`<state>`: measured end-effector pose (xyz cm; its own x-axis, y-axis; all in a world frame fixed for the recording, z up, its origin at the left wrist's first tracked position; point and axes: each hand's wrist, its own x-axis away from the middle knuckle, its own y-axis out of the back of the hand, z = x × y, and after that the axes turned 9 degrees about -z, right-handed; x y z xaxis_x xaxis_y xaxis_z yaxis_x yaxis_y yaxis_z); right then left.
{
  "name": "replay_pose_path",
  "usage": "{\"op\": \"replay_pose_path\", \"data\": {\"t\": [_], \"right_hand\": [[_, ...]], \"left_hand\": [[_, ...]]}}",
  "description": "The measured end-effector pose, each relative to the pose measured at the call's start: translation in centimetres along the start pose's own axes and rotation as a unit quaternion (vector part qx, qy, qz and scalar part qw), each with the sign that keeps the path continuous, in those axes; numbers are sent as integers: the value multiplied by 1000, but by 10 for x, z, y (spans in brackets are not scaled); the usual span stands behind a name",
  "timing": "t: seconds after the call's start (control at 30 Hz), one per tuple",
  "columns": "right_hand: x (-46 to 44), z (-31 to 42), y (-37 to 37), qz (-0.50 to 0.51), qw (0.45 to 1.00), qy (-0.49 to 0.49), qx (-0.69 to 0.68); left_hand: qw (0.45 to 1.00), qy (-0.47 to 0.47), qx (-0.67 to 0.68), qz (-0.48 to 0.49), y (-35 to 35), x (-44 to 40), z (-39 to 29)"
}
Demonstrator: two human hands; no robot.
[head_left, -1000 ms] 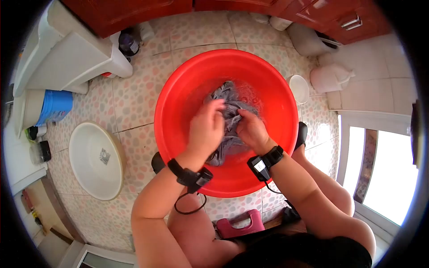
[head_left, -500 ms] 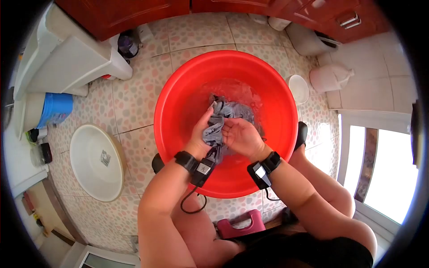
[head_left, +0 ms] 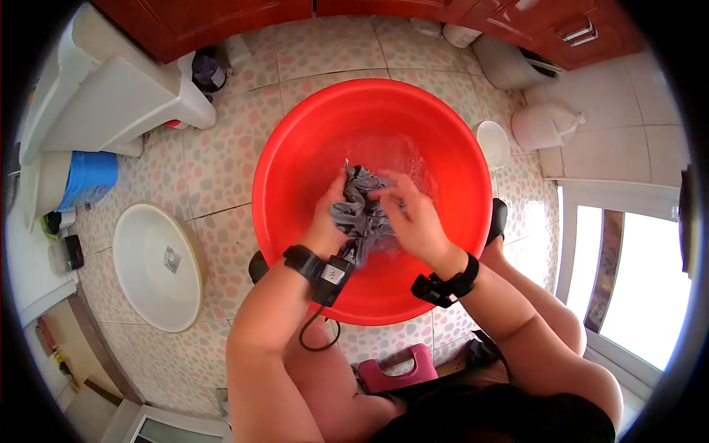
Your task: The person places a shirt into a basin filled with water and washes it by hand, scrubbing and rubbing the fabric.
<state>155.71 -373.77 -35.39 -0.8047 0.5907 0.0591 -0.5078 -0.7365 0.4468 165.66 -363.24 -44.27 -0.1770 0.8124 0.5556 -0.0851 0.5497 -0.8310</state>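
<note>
Grey cloth (head_left: 348,215) sits bunched in our left grip (head_left: 323,220) inside the red basin (head_left: 292,159), our right grip (head_left: 418,223) parted beside it, and a slack hold could let wet folds slip and splash.

You have a floor (head_left: 229,170) of pale tiles patterned with pink and grey pebble shapes, and dark red cabinets (head_left: 221,22) curve across the far side ahead of you, with a metal handle (head_left: 580,33) toward the right. To your right, a pale tiled wall (head_left: 598,155) adjoins a whitish frame (head_left: 628,190), whose panes (head_left: 646,288) let in strong white light that glares on the floor beside it. At your far left stands a white stand (head_left: 111,111).
</note>
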Motion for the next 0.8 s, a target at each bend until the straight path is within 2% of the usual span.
{"op": "replay_pose_path", "data": {"t": [0.1, 0.13, 0.17, 0.2, 0.23, 0.3, 0.37, 0.43, 0.47, 0.57, 0.63, 0.7, 0.73, 0.77, 0.8], "right_hand": [[-30, -21, 2, -14, 999, 28, 8], [-39, -18, 1, 38, 986, -86, -135], [-48, -17, 0, 89, 937, -197, -273], [-57, -25, -5, 148, 903, -253, -315], [-64, -37, -6, 148, 902, -254, -315], [-73, -52, -8, 319, 764, -480, -291], [-69, -51, -6, 334, 757, -487, -281], [-66, -62, 4, 307, 845, -367, -238], [-65, -70, 15, 309, 844, -367, -239], [-67, -86, 44, 218, 946, -197, -135], [-63, -59, 43, 179, 960, -171, -130], [-39, -28, 30, 38, 994, -88, -47], [-27, -19, 20, 6, 1000, 4, -23], [-15, -7, 12, 33, 999, -18, -15], [-3, -1, -1, 22, 999, 34, -25]], "left_hand": [[998, 52, 21, -15, -7, 9, -6], [997, 72, 26, -21, -7, 10, -7], [997, 73, 26, -22, -5, 10, -6], [996, 90, 22, -15, -4, 10, -5], [994, 107, 18, -8, -3, 9, -5], [993, 116, 12, 2, -2, 10, -7], [992, 124, 7, 12, 0, 14, -11], [993, 112, 37, 15, 2, 20, -20], [994, 104, 34, 4, 2, 22, -22], [993, 112, 34, 3, 5, 25, -26], [996, 79, 27, -14, 13, 12, -19], [998, 46, 19, -27, 11, 1, -8], [999, -18, 35, 0, 6, 0, -4], [995, -83, 51, 26, 1, -2, 0], [991, -123, 33, -51, -7, -3, 3]]}}
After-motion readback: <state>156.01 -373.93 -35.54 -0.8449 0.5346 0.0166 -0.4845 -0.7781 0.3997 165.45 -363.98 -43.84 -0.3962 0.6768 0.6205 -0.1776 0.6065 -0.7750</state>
